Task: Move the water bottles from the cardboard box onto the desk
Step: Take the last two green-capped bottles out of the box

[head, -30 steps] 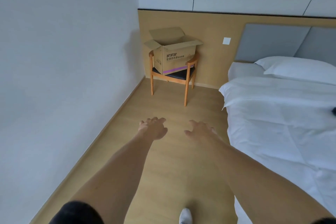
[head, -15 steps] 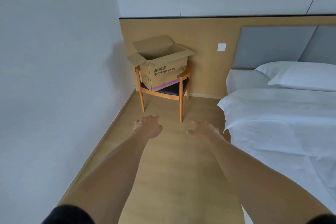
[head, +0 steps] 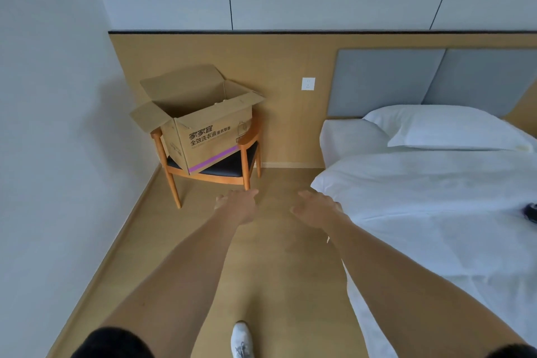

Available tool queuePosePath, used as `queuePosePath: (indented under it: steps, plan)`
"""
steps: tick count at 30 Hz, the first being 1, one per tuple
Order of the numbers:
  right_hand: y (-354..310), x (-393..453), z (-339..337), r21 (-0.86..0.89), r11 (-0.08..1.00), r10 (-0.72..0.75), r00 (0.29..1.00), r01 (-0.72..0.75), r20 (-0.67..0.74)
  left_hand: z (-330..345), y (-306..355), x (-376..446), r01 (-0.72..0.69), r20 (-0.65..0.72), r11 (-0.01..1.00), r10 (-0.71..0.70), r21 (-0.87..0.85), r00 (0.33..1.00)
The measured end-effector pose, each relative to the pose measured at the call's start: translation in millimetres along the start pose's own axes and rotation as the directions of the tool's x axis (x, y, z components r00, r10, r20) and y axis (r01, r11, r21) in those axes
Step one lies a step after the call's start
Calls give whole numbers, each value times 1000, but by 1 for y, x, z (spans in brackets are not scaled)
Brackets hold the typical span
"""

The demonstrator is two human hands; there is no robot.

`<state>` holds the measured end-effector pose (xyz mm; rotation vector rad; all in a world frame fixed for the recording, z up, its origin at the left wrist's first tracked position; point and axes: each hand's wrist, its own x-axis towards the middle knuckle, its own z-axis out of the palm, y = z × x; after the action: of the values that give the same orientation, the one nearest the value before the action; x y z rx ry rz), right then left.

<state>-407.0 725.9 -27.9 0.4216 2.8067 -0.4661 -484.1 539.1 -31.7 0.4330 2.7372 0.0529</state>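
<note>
An open cardboard box [head: 209, 136] with printed lettering and a purple stripe sits on a wooden armchair [head: 247, 154] in the room's far left corner. Its flaps stand open; the inside is hidden from here, so no water bottles show. No desk is in view. My left hand [head: 238, 205] and my right hand [head: 315, 209] are stretched forward over the floor, short of the chair, fingers relaxed and holding nothing.
A bed [head: 436, 197] with white sheets and a pillow [head: 447, 128] fills the right side. A dark object [head: 531, 212] lies at the bed's right edge. A white wall [head: 58, 154] runs along the left. Wooden floor [head: 276, 270] lies between them, with my white shoe [head: 241, 338] below.
The box and chair have grown larger and nearer in view as I walk toward them. Both hands stay stretched out in front, holding nothing.
</note>
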Motion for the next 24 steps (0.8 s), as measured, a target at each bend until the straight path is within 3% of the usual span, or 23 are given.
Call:
queuePosePath:
  steps: [10,24]
  plan:
    - [8,182,-71,5,989,145,987,-145,-62,-86,4,206,-162,-22,987,161,-15,987]
    - [-24,408,-119,20,995,103,994,-102,-40,-151,-7,418,-210,-51,978,209,-6,977]
